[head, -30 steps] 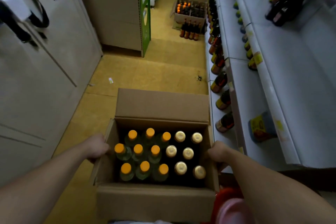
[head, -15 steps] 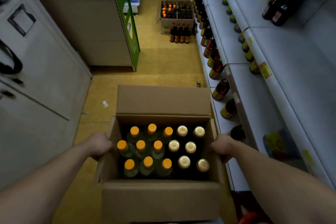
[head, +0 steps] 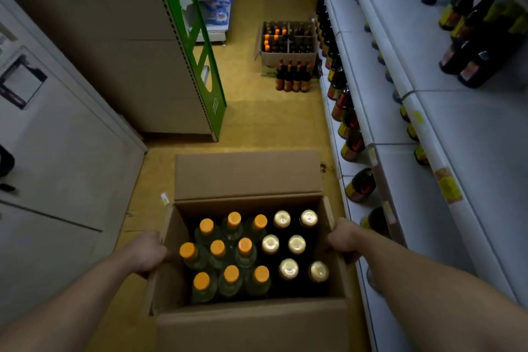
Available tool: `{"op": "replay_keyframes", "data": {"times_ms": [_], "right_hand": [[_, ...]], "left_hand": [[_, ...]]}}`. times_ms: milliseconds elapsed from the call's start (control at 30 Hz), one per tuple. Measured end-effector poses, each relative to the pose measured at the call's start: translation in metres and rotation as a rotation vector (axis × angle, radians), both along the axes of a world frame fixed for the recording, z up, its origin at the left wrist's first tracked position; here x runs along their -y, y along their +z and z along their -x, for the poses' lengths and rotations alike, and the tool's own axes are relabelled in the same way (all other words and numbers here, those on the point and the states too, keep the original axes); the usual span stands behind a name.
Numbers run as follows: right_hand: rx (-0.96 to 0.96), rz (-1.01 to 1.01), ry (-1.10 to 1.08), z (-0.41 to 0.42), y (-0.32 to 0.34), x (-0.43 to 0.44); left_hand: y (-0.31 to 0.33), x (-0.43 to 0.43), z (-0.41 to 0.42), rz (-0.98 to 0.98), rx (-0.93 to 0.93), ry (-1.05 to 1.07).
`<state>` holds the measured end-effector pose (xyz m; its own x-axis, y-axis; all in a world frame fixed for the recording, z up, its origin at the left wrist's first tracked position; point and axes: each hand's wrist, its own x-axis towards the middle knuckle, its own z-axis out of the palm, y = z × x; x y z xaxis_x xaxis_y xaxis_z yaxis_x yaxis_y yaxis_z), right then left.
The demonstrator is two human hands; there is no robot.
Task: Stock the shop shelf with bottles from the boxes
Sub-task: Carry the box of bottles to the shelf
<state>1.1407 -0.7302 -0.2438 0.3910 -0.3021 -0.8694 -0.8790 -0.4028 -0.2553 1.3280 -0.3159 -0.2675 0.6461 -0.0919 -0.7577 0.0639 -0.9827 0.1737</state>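
I am holding the cardboard box (head: 251, 326) in front of me with both hands. My left hand (head: 148, 254) is gripping the box's left wall. My right hand (head: 343, 237) is gripping its right wall. The fingers are curling round the cardboard, but their tips are hiding behind it, so I cannot see them. I think I am using one hand on each side so the heavy box is sitting level and nothing is tipping.

The box is open at the top, and its far flap (head: 248, 174) is folding back out of the way. Nine orange-capped bottles (head: 217, 247) are standing on the left side. Six gold-capped bottles (head: 297, 244) are standing on the right side. They are all upright and packed close, which I think is stopping them from falling over.

The white shelf (head: 468, 157) is running along my right, just beside the box. Dark bottles (head: 354, 143) are standing along a lower level. I think I am bringing the box near so each bottle is only a short reach away. No bottle is in my hands yet.

Far down the yellow floor (head: 257, 123), another box (head: 288, 43) is sitting by the shelf, with a row of floor bottles (head: 294, 80) in front of it.
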Motion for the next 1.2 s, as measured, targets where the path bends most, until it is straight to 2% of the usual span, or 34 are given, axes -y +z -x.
{"op": "replay_keyframes", "data": {"times_ms": [300,533,767,1000,1200], "right_hand": [[-0.007,0.003,-0.074,-0.106,0.0,0.068],[-0.036,0.063,0.006,-0.193,-0.014,0.12],[-0.024,0.071,-0.153,-0.271,-0.013,0.168],[-0.001,0.049,-0.066,-0.363,-0.025,0.23],[-0.005,0.082,0.033,-0.454,-0.048,0.303]], "left_hand": [[-0.016,0.072,-0.124,0.04,-0.014,-0.026],[-0.009,0.143,-0.229,0.077,-0.019,-0.072],[0.012,0.204,-0.327,0.122,-0.039,-0.081],[0.016,0.264,-0.408,0.105,-0.022,-0.033],[-0.004,0.321,-0.477,0.063,-0.031,0.022]]}}
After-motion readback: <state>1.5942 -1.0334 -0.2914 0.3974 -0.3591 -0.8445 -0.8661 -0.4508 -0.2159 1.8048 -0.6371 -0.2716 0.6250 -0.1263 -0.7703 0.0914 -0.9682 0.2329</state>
